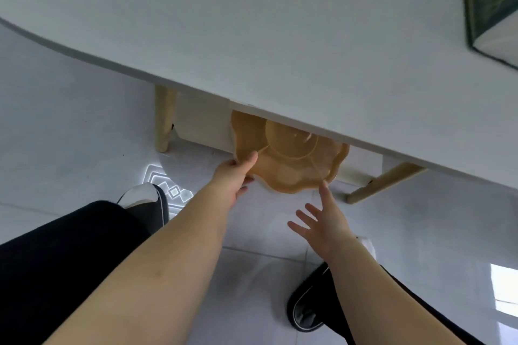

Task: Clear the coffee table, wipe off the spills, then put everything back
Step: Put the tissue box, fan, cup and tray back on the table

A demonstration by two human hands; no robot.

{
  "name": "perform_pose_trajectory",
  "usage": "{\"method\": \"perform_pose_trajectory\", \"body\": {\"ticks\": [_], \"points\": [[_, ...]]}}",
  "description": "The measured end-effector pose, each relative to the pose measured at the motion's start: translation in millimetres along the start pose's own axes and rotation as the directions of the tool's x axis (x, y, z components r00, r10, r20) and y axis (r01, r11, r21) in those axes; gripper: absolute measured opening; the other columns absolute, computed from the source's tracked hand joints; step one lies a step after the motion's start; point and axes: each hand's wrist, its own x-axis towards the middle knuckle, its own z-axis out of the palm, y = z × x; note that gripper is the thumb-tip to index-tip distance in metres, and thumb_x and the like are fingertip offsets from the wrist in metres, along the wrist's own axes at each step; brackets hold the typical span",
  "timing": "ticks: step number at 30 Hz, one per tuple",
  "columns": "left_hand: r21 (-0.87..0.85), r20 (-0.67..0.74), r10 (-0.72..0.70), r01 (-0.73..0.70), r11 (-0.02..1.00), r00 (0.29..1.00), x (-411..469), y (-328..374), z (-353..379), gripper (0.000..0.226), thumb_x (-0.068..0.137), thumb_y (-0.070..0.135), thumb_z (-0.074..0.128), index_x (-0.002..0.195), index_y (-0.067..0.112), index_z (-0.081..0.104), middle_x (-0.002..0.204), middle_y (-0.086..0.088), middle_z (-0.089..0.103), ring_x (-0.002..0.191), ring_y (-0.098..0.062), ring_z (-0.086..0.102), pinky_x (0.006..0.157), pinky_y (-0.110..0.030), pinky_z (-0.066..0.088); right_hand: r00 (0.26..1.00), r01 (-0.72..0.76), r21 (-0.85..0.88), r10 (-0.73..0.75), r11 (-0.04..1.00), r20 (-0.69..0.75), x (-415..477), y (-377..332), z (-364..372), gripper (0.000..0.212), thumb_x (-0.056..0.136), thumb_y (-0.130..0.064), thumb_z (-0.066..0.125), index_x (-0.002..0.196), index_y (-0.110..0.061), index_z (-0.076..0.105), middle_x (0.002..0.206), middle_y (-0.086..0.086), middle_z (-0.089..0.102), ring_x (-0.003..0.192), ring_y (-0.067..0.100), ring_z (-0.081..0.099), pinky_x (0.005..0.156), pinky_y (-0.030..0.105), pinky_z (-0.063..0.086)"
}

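An amber, flower-shaped plastic tray (288,165) with divided sections sticks out from under the white coffee table (252,36), partly hidden by the table's edge. My left hand (234,179) grips the tray's left rim, thumb on top and fingers beneath. My right hand (322,218) is spread with straight fingers just below the tray's near right rim, the index fingertip at or touching the rim. It holds nothing.
A dark green book (493,5) lies on the table at the far right. Wooden table legs (165,117) stand left and right of the tray. My legs in dark trousers and slippers (308,308) rest on the pale tiled floor.
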Motion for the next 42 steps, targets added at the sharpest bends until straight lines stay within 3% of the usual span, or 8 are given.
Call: {"method": "perform_pose_trajectory", "body": {"ticks": [2, 7, 15, 20, 24, 29, 34, 42], "points": [[0.021, 0.007, -0.008, 0.008, 1.000, 1.000, -10, -6, -9, 0.018, 0.081, 0.036, 0.060, 0.075, 0.020, 0.054, 0.075, 0.003, 0.057, 0.070, -0.012, 0.055, 0.069, -0.027, 0.044, 0.999, 0.038, -0.024, -0.038, 0.999, 0.016, 4, -7, -4, 0.058, 0.084, -0.047, 0.052, 0.135, -0.027, 0.032, 0.142, 0.012, 0.033, 0.125, 0.034, 0.041, 0.087, 0.051, 0.045], [0.068, 0.044, -0.036, 0.033, 0.997, 0.998, -37, -5, -27, 0.021, 0.081, 0.036, 0.060, 0.087, 0.017, 0.058, 0.076, 0.002, 0.062, 0.075, -0.013, 0.060, 0.082, -0.030, 0.040, 0.989, 0.064, -0.049, -0.057, 0.997, 0.136, -7, -13, -15, 0.042, 0.088, -0.036, 0.051, 0.123, -0.013, 0.048, 0.109, 0.009, 0.058, 0.095, 0.027, 0.060, 0.074, 0.041, 0.051], [0.056, 0.035, -0.033, 0.031, 0.998, 0.999, -122, 2, -32, 0.022, 0.078, 0.037, 0.063, 0.080, 0.015, 0.060, 0.074, -0.004, 0.062, 0.069, -0.016, 0.060, 0.067, -0.028, 0.049, 0.975, 0.110, -0.091, -0.089, 0.990, 0.204, -84, -12, -36, 0.029, 0.088, -0.032, 0.054, 0.110, -0.013, 0.055, 0.109, 0.008, 0.059, 0.090, 0.024, 0.063, 0.058, 0.029, 0.054], [0.068, 0.098, -0.021, 0.014, 0.998, 0.995, -198, -4, -46, 0.031, 0.077, 0.040, 0.062, 0.093, 0.014, 0.060, 0.084, -0.006, 0.062, 0.066, -0.014, 0.065, 0.061, -0.027, 0.049, 0.971, 0.205, -0.279, -0.159, 0.938, 0.181, -162, -15, -54, 0.022, 0.084, -0.036, 0.058, 0.092, -0.016, 0.057, 0.090, 0.004, 0.057, 0.077, 0.019, 0.059, 0.045, 0.028, 0.053], [0.090, 0.109, 0.018, -0.028, 0.996, 0.994, -252, -12, -51, 0.039, 0.075, 0.042, 0.064, 0.098, 0.010, 0.060, 0.091, -0.010, 0.062, 0.061, -0.013, 0.068, 0.056, -0.025, 0.050, 0.961, 0.251, -0.325, -0.193, 0.912, 0.198, -214, -5, -75, 0.020, 0.083, -0.036, 0.058, 0.086, -0.016, 0.057, 0.091, 0.008, 0.059, 0.076, 0.023, 0.062, 0.044, 0.027, 0.052], [0.158, 0.135, 0.051, -0.072, 0.985, 0.990, -307, -18, -53, 0.031, 0.078, 0.040, 0.061, 0.083, 0.009, 0.058, 0.082, -0.012, 0.062, 0.065, -0.017, 0.066, 0.056, -0.026, 0.049, 0.946, 0.282, -0.306, -0.211, 0.909, 0.246, -264, 12, -98, 0.018, 0.084, -0.033, 0.058, 0.082, -0.016, 0.055, 0.083, 0.008, 0.062, 0.068, 0.023, 0.065, 0.041, 0.026, 0.052], [0.188, 0.144, 0.145, -0.171, 0.967, 0.979, -347, -5, -57, 0.028, 0.079, 0.037, 0.060, 0.080, 0.009, 0.059, 0.076, -0.012, 0.060, 0.069, -0.021, 0.065, 0.059, -0.028, 0.048, 0.912, 0.344, -0.264, -0.253, 0.901, 0.324, -294, 20, -108, 0.020, 0.084, -0.034, 0.057, 0.090, -0.015, 0.055, 0.092, 0.010, 0.063, 0.072, 0.023, 0.066, 0.041, 0.025, 0.052], [0.133, 0.130, 0.307, -0.323, 0.937, 0.943, -363, 34, -43, 0.022, 0.082, 0.036, 0.057, 0.084, 0.014, 0.061, 0.073, -0.008, 0.068, 0.074, -0.020, 0.063, 0.064, -0.029, 0.048, 0.857, 0.463, -0.206, -0.376, 0.862, 0.352, -312, -15, -91, 0.051, 0.082, -0.038, 0.060, 0.122, -0.010, 0.046, 0.118, 0.013, 0.056, 0.083, 0.024, 0.065, 0.045, 0.027, 0.054]]}}
